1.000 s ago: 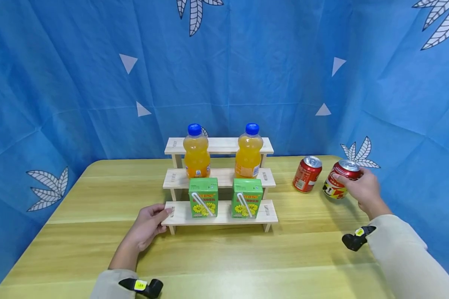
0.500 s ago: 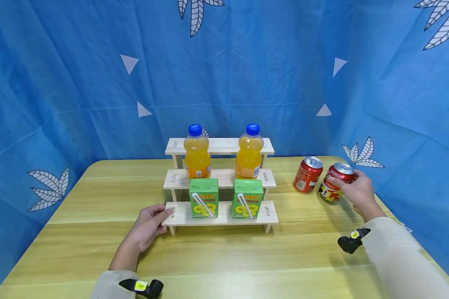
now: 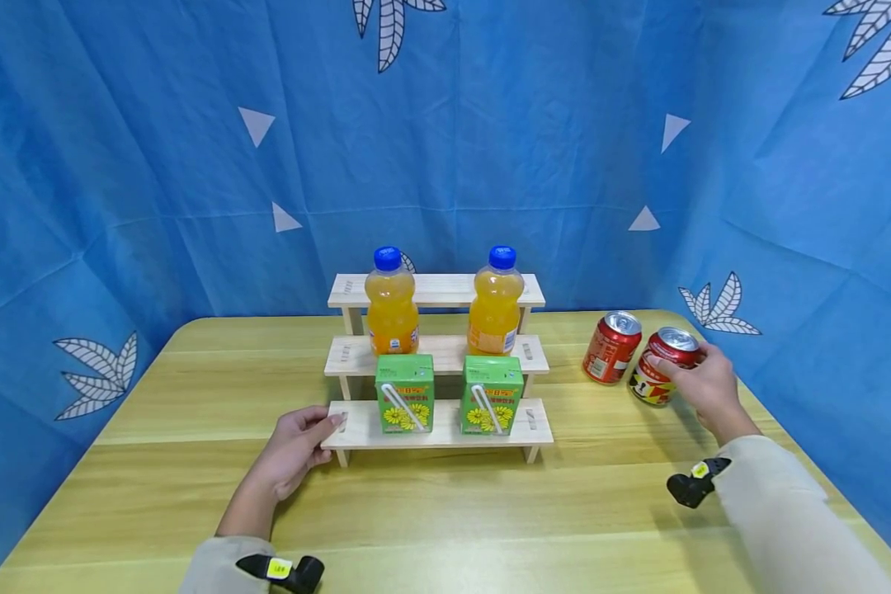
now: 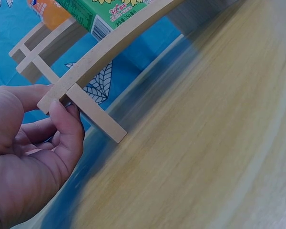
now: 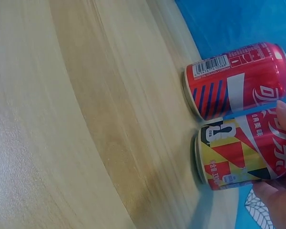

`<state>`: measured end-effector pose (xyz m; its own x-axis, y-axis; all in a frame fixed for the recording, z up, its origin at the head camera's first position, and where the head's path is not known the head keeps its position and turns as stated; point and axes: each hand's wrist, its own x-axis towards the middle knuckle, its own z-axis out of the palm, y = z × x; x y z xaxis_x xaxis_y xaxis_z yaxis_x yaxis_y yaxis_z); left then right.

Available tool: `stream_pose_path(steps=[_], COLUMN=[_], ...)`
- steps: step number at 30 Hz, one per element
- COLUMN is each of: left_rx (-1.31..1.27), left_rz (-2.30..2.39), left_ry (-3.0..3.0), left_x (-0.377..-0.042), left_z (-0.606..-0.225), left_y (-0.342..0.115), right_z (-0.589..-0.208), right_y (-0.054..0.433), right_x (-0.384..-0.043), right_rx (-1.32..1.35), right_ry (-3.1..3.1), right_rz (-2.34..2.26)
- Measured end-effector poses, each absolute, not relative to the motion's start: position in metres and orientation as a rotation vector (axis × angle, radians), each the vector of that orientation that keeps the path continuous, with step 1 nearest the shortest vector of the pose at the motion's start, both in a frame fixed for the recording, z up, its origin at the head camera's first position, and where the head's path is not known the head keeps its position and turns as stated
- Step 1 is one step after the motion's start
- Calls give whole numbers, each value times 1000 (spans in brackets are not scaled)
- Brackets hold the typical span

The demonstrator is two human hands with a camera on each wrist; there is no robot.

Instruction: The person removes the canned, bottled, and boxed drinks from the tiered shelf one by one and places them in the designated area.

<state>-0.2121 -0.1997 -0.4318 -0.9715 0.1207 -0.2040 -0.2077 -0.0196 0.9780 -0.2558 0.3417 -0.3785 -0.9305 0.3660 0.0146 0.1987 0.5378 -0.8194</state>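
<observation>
Pinching the left end of the lowest board of a wooden rack (image 3: pixel 445 422) between thumb and fingers, our left hand (image 3: pixel 291 454) sits at its front corner, beside the short leg. Out to the right, our right hand (image 3: pixel 705 384) grips a red-and-yellow can (image 3: pixel 653 381) from its right side, thumb across the front; the rest of those fingers are mostly hidden behind it, so we cannot tell how they lie. That can is upright, its base at the table (image 3: pixel 490 520), just beside a plain red can (image 3: pixel 610 351) that stands to its left; whether the two touch, we cannot tell. Both cans are to the right of the rack, well apart from it. On the rack's lowest board we see two green drink boxes (image 3: pixel 404 394), each with a straw on its front, and on the middle board two orange-juice bottles (image 3: pixel 392 312) with blue caps. Behind everything hangs a blue cloth (image 3: pixel 445 148) printed with leaves and white triangles.
</observation>
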Motion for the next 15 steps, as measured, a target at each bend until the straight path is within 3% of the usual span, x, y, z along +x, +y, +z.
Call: stream_pose_path(steps=[15], left_rx=[-103], left_rz=[2076], left_ry=[2040], left_x=[-212], left_z=[-432], left_y=[-200], right_z=[-380], right_y=[339], right_x=[-255], right_rx=[-506], right_ry=[-2579], right_rz=[1320])
